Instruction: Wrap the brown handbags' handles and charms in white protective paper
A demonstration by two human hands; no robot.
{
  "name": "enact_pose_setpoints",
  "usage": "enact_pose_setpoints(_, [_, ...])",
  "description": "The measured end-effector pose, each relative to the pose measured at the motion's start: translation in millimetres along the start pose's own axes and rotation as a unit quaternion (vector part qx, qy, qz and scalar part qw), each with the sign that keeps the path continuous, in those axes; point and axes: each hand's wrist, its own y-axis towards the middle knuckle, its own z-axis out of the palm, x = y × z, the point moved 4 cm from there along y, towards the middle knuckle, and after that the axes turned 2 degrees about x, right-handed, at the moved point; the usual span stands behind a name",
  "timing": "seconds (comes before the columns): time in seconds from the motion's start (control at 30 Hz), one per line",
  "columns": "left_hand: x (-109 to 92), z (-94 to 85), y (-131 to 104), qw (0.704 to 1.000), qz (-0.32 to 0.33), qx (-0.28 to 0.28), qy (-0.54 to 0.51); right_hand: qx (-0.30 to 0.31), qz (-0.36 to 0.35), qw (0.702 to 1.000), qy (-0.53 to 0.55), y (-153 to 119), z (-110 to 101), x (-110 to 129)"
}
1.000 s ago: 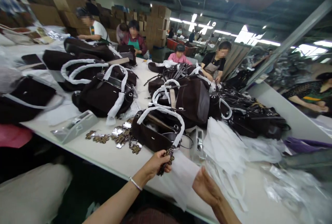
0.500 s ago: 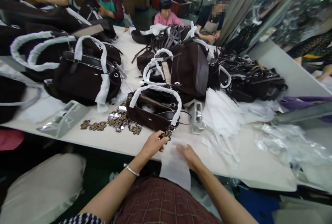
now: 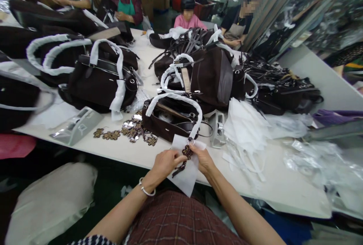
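A small dark brown handbag point(image 3: 159, 124) with a white-wrapped handle point(image 3: 184, 97) stands at the table's near edge, its top gaping. From the ring by its handle hangs a brown-and-tan flower-shaped bag charm point(image 3: 187, 152) with dark dangling ends. Behind the charm lies a thin white wrapping sheet point(image 3: 185, 182), reaching over the table edge. My left hand point(image 3: 166, 163) is closed, thumb and fingers pinching the charm from the left. On the right, my right hand point(image 3: 204, 158) pinches the sheet beside the top of the charm; its fingertips are partly hidden behind the sheet.
More flower charms point(image 3: 133, 129) lie left of the bag, near a grey tape dispenser point(image 3: 78, 126). White sheets point(image 3: 244, 124) and another dispenser point(image 3: 218, 127) are at right. Larger dark bags point(image 3: 99, 84) crowd the table. Several people sit or stand beyond it.
My right hand has brought the white sheet up behind the charm and now pinches it near the ring. My left hand stays at the charm. The whole view has shifted slightly.
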Motion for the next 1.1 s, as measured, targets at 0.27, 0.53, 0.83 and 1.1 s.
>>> enact_pose_setpoints(0.27, [15, 6.3, 18, 0.956, 0.015, 0.066, -0.284, 0.048, 0.009, 0.999, -0.011, -7, 0, -4])
enact_pose_setpoints(0.53, [-5, 19.5, 4, 0.986, 0.100, -0.051, -0.127, 0.009, -0.054, 0.995, -0.083, -2, -10, -13])
enact_pose_setpoints(0.83, [-14, 38.8, -11, 0.994, 0.094, -0.024, -0.058, -0.072, -0.098, 0.988, -0.099, 2, -2, -17])
enact_pose_setpoints(1.1, [2, 9.7, 18, 0.980, 0.124, -0.051, -0.150, -0.068, -0.072, 0.995, -0.032, -4, -4, -19])
